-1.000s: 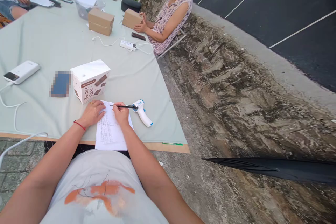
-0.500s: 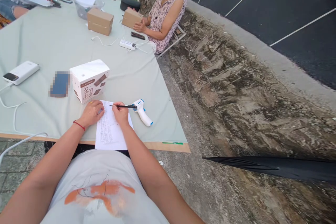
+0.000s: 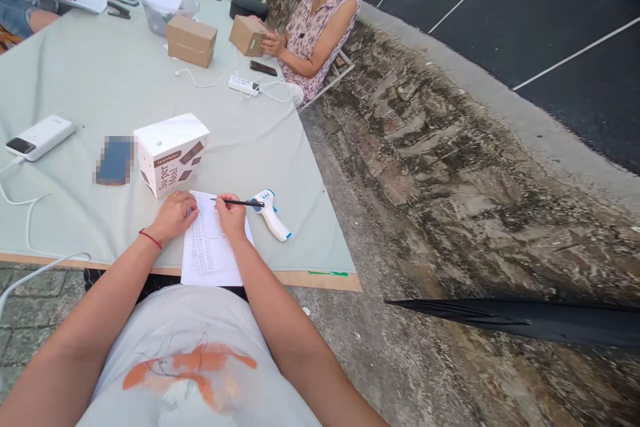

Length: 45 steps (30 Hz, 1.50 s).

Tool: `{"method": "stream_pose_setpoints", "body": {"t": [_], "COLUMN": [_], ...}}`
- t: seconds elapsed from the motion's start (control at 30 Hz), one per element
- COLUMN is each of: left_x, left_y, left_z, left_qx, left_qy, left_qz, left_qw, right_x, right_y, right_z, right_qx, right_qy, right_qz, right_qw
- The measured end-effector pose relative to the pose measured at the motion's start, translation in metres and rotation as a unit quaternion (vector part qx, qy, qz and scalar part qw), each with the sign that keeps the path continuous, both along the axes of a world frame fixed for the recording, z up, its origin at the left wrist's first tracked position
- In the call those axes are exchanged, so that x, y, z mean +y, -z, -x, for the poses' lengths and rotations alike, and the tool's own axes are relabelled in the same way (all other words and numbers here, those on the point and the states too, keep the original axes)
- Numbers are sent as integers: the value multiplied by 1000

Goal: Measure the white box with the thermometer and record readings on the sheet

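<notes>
My right hand (image 3: 231,219) pinches a black pen (image 3: 245,202), its tip over the upper part of the sheet. Beneath lies a paper (image 3: 225,263) with a narrower printed slip (image 3: 203,247) of dense small text on top. Resting at the slip's upper left edge, my left hand (image 3: 174,215) has its fingers curled together; a small greyish-blue bit shows by the fingertips, too small to name. A white and blue infrared thermometer (image 3: 274,217) lies just right of the pen. Behind my left hand stands a white box (image 3: 173,147) printed "Super Meal".
A blurred blue rectangle (image 3: 114,160) and a white power bank (image 3: 40,138) with a cable lie left. Farther off are two cardboard boxes (image 3: 191,41), a plastic basket (image 3: 155,19), a power strip (image 3: 243,85) and a phone (image 3: 263,68). Other people sit around the table.
The pen and my right hand have shifted very slightly right; my left hand stays put. Across the table, a person has turned the cardboard box, and another person's hand at the far left has moved left.
</notes>
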<state>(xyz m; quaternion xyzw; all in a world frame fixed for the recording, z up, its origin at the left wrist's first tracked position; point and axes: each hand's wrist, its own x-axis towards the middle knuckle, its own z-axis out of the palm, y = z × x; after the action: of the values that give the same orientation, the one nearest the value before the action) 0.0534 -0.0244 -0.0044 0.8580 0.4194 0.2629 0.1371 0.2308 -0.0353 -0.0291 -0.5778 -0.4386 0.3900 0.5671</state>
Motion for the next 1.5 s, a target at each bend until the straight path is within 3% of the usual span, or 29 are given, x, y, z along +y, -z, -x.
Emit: {"method": "stream_pose_setpoints", "body": {"t": [0.13, 0.23, 0.43, 0.7, 0.83, 1.0, 1.1, 1.27, 1.5], "left_x": [0, 0, -1, -4, -8, -6, 4, 20, 21], "left_y": [0, 0, -1, -6, -10, -8, -5, 1, 3], "left_z": [0, 0, 0, -2, -1, 5, 12, 24, 29], "left_qx": [3, 3, -3, -31, -76, -180, -241, -295, -319], "left_qy": [4, 4, 6, -10, -93, -267, -302, -253, -299], "left_qz": [-1, 1, 5, -23, -121, -216, -179, -69, -32], "left_qw": [1000, 1000, 1000, 999, 985, 922, 905, 919, 899], "right_x": [0, -2, -8, -19, -21, -21, -20, -19, -20], "right_y": [0, -1, -6, -1, 8, 17, 19, 20, 18], "right_z": [-3, -8, -25, -42, -41, -39, -39, -39, -40], "right_qx": [-24, -109, -292, -445, -485, -491, -489, -490, -483], "right_qy": [1, 4, 13, -15, -16, -31, -36, -31, -37], "right_qz": [-9, -61, -191, -178, -153, -140, -131, -128, -132], "right_qw": [1000, 992, 937, 877, 861, 859, 862, 862, 865]}}
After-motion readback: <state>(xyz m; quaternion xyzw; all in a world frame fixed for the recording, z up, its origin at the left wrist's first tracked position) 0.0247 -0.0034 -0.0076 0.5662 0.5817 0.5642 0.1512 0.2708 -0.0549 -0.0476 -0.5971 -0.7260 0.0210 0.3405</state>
